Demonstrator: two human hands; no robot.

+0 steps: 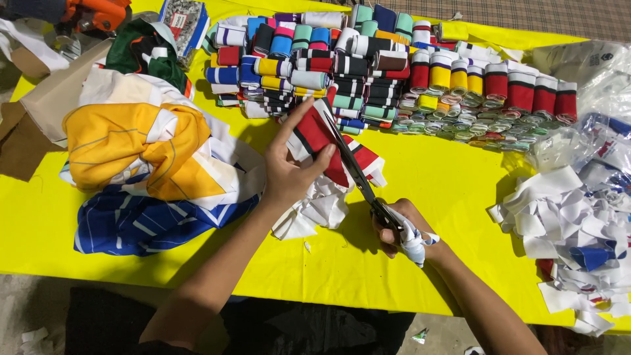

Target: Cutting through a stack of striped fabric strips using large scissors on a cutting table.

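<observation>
At the far left edge of the yellow table (447,184), behind the green garment (141,56), stands one flat rectangular packet (184,21): blue border, clear front showing small grey-white contents, with a white and red label (176,23) on its lower left. At the right edge lie crumpled clear plastic bags (595,69), one bearing small dark print. No signs or screens are visible.
</observation>
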